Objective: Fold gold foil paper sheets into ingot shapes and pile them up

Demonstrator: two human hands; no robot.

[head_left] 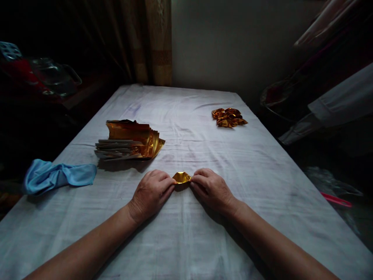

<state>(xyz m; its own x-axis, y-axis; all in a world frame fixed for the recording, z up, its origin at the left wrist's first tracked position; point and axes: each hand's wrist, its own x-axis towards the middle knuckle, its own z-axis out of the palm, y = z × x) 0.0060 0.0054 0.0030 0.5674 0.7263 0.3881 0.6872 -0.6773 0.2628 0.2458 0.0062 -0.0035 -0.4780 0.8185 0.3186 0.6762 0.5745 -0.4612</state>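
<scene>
Gold foil, folded into a small boat-like piece (pixel 181 177), sits on the white cloth-covered table (pixel 186 241) directly in front of me, held between both my hands. My left hand (pixel 150 193) pinches its left end, fingers together and clamped on the foil; my right hand (pixel 212 188) pinches its right end in the same way. Both wrists rest on the cloth. To the left, further up the table, lies a stack of gold foil sheets (pixel 129 140). A blue cloth (pixel 56 175) lies at the table's left edge. A pile of finished folded gold pieces (pixel 229 117) sits well apart, at far right.
</scene>
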